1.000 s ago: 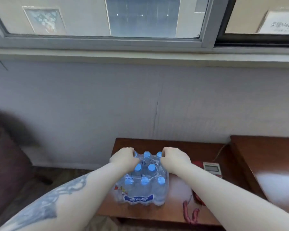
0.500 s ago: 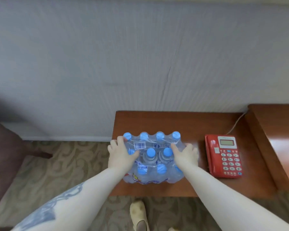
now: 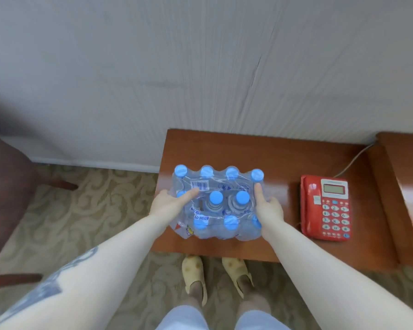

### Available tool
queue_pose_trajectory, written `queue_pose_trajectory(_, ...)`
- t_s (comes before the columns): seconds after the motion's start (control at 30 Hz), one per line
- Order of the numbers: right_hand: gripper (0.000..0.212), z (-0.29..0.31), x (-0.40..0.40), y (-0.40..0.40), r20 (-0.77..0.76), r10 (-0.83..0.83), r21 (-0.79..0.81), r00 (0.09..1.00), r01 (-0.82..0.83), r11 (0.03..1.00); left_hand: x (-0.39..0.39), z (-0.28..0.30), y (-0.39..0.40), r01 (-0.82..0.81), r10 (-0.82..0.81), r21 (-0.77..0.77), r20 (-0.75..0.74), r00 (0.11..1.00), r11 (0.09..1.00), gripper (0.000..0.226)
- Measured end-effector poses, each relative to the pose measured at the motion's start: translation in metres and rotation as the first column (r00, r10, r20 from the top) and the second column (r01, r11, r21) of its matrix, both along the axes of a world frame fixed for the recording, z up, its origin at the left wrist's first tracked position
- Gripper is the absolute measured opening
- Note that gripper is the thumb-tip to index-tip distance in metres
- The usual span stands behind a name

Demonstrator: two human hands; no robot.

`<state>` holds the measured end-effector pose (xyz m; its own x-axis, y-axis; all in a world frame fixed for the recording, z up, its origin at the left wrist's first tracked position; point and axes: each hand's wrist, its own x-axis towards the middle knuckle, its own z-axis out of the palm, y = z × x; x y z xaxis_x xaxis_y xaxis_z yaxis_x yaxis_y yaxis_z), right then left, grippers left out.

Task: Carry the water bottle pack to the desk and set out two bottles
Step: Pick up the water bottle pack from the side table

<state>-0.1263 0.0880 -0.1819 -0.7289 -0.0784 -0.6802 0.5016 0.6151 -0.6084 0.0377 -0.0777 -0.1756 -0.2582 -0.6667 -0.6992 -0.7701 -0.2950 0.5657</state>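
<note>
Gripping bottle pack (image 3: pixel 218 201) w/ left hand (image 3: pixel 169 203) + right hand (image 3: pixel 267 208) | pack's underside hidden | side table (image 3: pixel 224 148)

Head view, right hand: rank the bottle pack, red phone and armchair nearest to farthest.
1. Bottle pack: the right hand is pressed against its right side, on the small wooden table.
2. Red phone: further right on the same table, apart from the hand.
3. Armchair: far left on the carpet, beyond the left hand.

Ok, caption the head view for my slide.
Both hands, left hand and right hand, hold a shrink-wrapped water bottle pack on a wooden side table beside a red telephone.
</note>
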Motion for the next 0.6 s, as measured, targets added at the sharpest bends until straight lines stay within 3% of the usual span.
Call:
queue_pose_trajectory(0.1, 0.055, -0.004, -0.001, 0.004, -0.024, 0.077, 0.001, 0.997, -0.077, 0.997, 0.005, 0.001, 0.007, -0.036, 0.036, -0.031, 0.002, 0.999, 0.999, 0.086)
queue_pose_trajectory(0.27, 0.062, -0.006, -0.01, 0.008, -0.06, 0.256, 0.055, 0.965, -0.253, 0.966, 0.014, -0.002, 0.032, -0.203, 0.203, -0.009, 0.055, 0.978, 0.979, 0.099)
queue_pose_trajectory(0.33, 0.064, -0.009, -0.014, 0.009, -0.062, 0.316, 0.067, 0.947, -0.312, 0.948, 0.021, 0.0, 0.048, -0.314, 0.314, -0.001, 0.046, 0.948, 0.949, 0.084)
queue_pose_trajectory(0.43, 0.065, -0.008, -0.019, 0.01, -0.041, 0.377, 0.058, 0.925, -0.375, 0.925, 0.036, 0.007, 0.071, -0.491, 0.491, 0.015, 0.028, 0.871, 0.871, 0.066)
queue_pose_trajectory(0.6, 0.052, -0.002, -0.007, 0.003, 0.042, 0.486, 0.011, 0.873, -0.487, 0.874, 0.071, 0.026, 0.115, -0.734, 0.734, 0.003, 0.013, 0.679, 0.679, 0.072)
